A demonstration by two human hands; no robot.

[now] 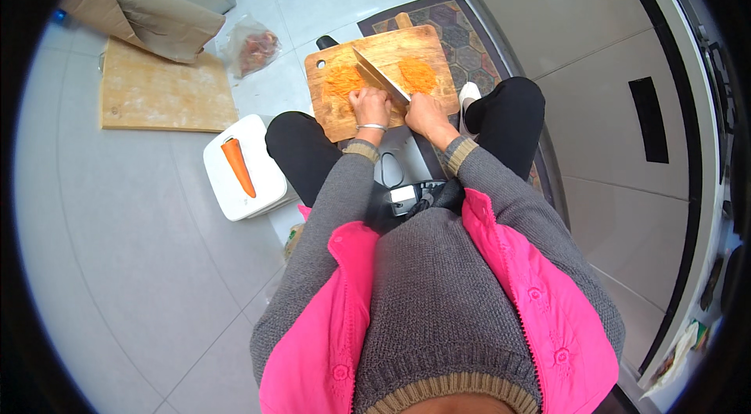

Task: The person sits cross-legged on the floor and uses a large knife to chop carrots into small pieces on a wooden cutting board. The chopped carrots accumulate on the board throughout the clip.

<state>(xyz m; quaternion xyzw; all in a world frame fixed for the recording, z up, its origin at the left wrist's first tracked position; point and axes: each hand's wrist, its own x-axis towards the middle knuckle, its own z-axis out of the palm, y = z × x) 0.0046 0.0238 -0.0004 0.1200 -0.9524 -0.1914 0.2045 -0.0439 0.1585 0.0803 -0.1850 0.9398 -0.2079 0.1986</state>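
My right hand (pixel 429 116) grips the handle of a kitchen knife (pixel 378 75), a broad blade that slants up and left across a wooden cutting board (pixel 384 46). Left of the blade, my left hand (pixel 372 107) rests with bent fingers at the near edge of a spread of orange carrot shreds (pixel 342 81). Right of the knife lies a second, finer heap of cut carrot (pixel 417 75). The knife's handle is hidden in my right fist. What my left fingertips press on is mostly covered by the hand.
A whole peeled carrot (pixel 239 168) lies on a white lidded container (pixel 218 194) at my left. Farther left are a floury wooden board (pixel 167 94), a brown paper bag (pixel 158 18) and a plastic bag with reddish contents (pixel 257 50). Cabinet fronts (pixel 610 121) stand along the right.
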